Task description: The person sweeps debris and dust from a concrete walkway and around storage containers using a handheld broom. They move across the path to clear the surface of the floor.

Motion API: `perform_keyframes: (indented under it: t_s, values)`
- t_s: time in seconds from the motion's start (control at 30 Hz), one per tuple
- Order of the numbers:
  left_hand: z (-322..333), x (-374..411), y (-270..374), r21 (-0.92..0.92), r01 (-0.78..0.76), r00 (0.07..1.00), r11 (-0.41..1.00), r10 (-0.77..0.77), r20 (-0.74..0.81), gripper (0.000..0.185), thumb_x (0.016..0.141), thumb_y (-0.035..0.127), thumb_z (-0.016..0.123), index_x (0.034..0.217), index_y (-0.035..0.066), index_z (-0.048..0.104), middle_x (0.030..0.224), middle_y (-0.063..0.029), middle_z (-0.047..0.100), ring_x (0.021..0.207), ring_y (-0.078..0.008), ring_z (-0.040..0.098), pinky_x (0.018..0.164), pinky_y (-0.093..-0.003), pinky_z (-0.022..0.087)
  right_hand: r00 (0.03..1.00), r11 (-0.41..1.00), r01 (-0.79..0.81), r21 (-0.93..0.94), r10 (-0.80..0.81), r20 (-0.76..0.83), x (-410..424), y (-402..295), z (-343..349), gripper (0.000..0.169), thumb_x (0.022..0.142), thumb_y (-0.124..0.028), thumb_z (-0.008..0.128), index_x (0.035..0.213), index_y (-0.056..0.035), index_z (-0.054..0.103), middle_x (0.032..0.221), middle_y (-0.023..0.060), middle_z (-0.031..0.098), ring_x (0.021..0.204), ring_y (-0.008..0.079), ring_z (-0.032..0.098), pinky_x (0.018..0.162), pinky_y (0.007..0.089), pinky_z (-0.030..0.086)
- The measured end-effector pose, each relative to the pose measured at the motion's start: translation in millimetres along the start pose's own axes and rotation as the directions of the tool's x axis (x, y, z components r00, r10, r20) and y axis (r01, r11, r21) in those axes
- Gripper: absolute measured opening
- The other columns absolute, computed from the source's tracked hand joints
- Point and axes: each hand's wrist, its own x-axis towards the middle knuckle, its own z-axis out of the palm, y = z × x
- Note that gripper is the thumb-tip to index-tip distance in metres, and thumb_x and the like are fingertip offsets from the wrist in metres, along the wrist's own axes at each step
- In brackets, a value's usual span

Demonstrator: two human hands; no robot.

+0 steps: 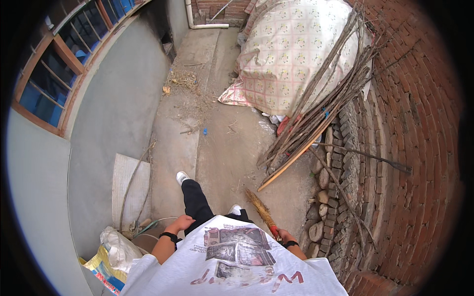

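My right hand point(284, 235) grips the red-wrapped end of a short straw hand broom point(262, 211). The broom's bristles point away from me, above the concrete floor; whether they touch it I cannot tell. My left hand point(184, 222) hangs beside my dark trousers with its fingers curled and nothing visible in it. A black band circles each wrist. On the concrete ahead lie a patch of dry straw litter point(184, 82) and a small blue scrap point(205, 131).
A bundle of long sticks point(322, 107) leans over a heap under a flowered cover point(289, 55). Stones point(316, 232) edge the brick wall point(418, 111) at right. Along the grey wall point(114, 88) at left stand a pale panel point(129, 185) and sacks point(120, 248).
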Motion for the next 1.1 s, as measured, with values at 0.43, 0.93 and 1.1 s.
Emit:
perform_keyframes:
  t_s: [0.43,0.93,1.1]
  values:
    - [28,-36,-28,0.015,0.046,0.995,0.999,-0.047,0.085,0.03,0.079,0.023,0.051,0.061,-0.001,0.052,0.054,-0.0152,0.048,0.05,-0.0201,0.044,0.051,-0.0362,0.037,0.968,0.862,-0.087,0.499,-0.045,0.247,-19,2,13,0.032,0.086,-0.039,0.042,0.091,-0.0078,0.044,0.057,0.0075,0.05,0.043,0.0147,0.051,0.036,0.0217,0.046]
    - [-28,-71,-68,-0.032,0.096,0.992,0.995,-0.093,0.089,0.033,0.078,0.026,0.055,0.06,-0.001,0.05,0.056,-0.0183,0.047,0.051,-0.0276,0.044,0.051,-0.0368,0.036,0.959,0.583,-0.225,0.781,-0.009,0.284,102,-111,260,0.036,0.088,-0.042,0.035,0.088,-0.0067,0.041,0.059,0.0062,0.047,0.05,0.0178,0.049,0.042,0.0282,0.046]
    - [-65,-62,-89,-0.041,0.152,0.974,0.988,-0.142,0.178,0.032,0.077,0.025,0.055,0.059,-0.001,0.05,0.055,-0.018,0.047,0.05,-0.0286,0.045,0.051,-0.0371,0.036,0.86,0.639,-0.345,0.688,-0.079,0.504,86,-150,347,0.033,0.09,-0.034,0.033,0.086,-0.0027,0.041,0.06,0.0062,0.045,0.047,0.0155,0.048,0.041,0.0242,0.045]
